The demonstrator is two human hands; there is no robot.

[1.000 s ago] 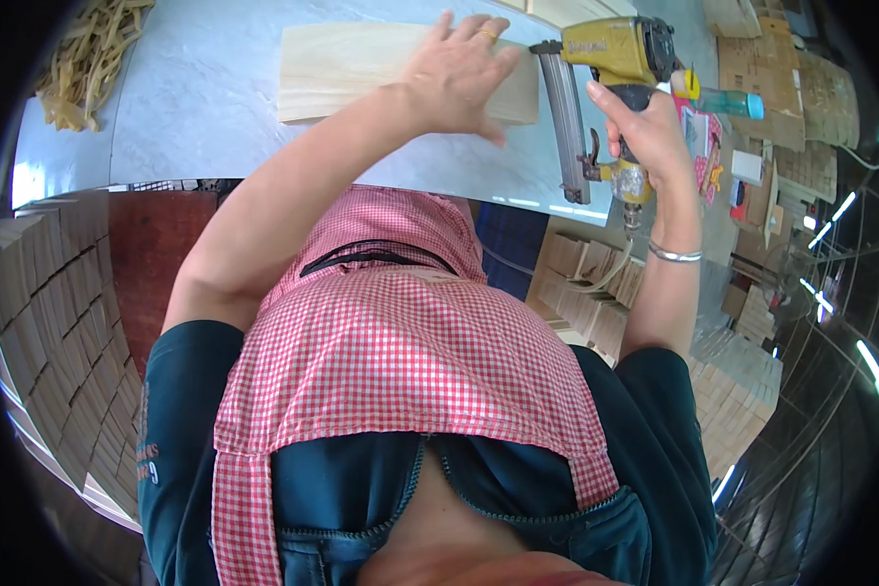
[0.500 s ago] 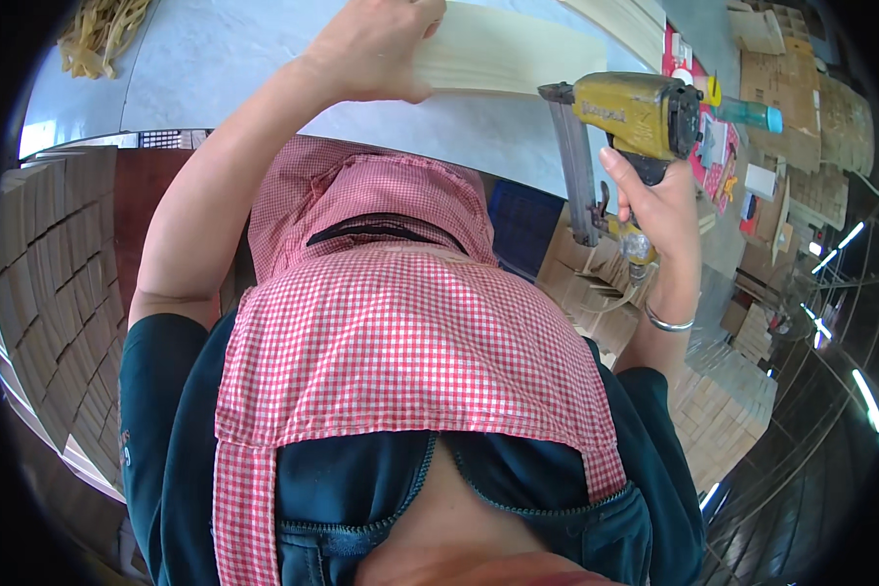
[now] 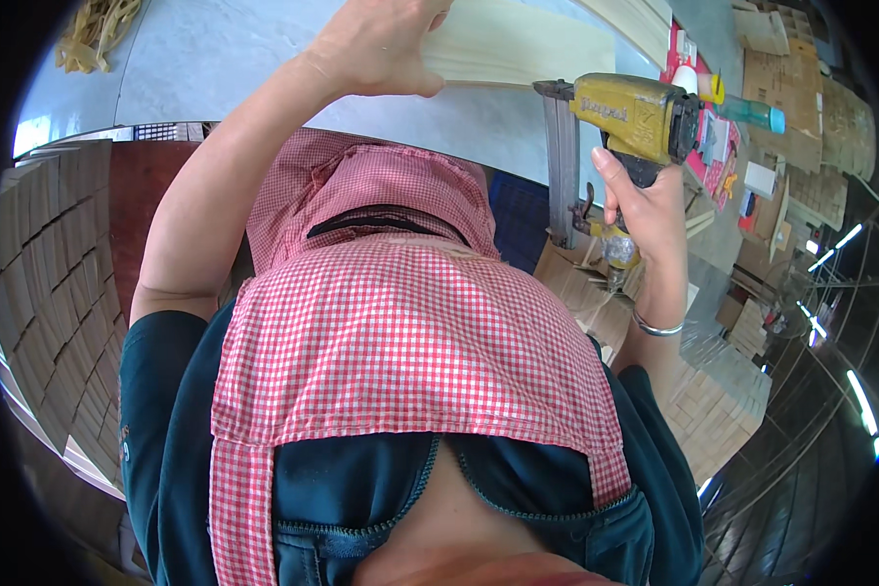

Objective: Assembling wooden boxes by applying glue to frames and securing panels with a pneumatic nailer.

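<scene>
My right hand (image 3: 647,200) is wrapped round the grip of a yellow-and-black nail gun (image 3: 623,112), its thumb along the near side. The nose of the gun is at the near right edge of a pale wooden board (image 3: 518,47); whether the two touch, I cannot tell. At the board's left end is my left hand (image 3: 386,44), thumb at the near edge and a finger on the far side, so it spans the board's width. Its other fingers are partly cut off by the upper rim of the view.
Beneath the board is a pale marbled table (image 3: 215,59). Yellowish straps (image 3: 93,34) lie in a heap at its far left. More pale boards (image 3: 635,24) and a teal-capped bottle (image 3: 757,115) are at the right. Stacked wood pieces (image 3: 54,264) stand left of me.
The nail gun and my right hand have shifted slightly left. My left hand has moved slightly right along the board's end, its thumb a bit farther over.
</scene>
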